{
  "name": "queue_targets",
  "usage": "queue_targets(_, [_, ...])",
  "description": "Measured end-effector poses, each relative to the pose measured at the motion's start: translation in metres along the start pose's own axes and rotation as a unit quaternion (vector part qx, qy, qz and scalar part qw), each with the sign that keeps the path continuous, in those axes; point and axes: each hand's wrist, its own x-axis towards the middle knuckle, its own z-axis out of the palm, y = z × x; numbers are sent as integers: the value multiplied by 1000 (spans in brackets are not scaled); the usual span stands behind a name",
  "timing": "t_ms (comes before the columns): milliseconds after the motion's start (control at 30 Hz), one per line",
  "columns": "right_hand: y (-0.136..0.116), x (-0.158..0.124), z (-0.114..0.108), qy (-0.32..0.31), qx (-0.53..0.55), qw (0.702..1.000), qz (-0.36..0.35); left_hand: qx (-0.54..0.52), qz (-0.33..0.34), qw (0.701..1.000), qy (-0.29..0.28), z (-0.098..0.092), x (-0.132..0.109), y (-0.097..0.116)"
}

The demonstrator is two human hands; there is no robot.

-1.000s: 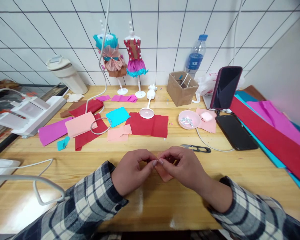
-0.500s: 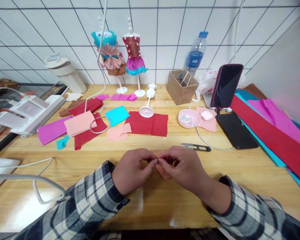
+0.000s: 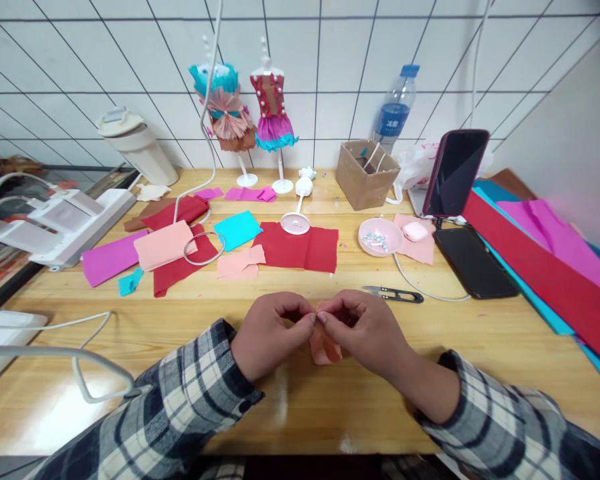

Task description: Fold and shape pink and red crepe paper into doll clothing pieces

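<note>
Head camera: left hand [image 3: 275,337] and right hand [image 3: 367,333] meet, thumbs and forefingers pinched tight on one small salmon-pink paper piece [image 3: 319,350], which hangs below their fingertips. Beyond the right hand lies one pair of black-handled metal snips [image 3: 387,294], then one round pink bowl [image 3: 395,235] of beads. Two paper-dressed white miniature mannequins [image 3: 271,97] stand farther back on the pale wooden table [image 3: 330,413], before a white tiled wall [image 3: 340,53].

Open wood [image 3: 190,310] leftward, snips [image 3: 403,295] ahead right
</note>
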Motion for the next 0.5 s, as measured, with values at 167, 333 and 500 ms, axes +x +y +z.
queue_targets(167, [0,2,-3,1,-14,1000,-9,-1,-4,1000,-6,-1,1,-1])
queue_targets(333, [2,3,-6,-25,-12,1000,1,16,2,1000,-8,-3,0,-3])
queue_targets(500, [2,2,-2,-32,17,999,38,41,19,999,0,0,-2,-2])
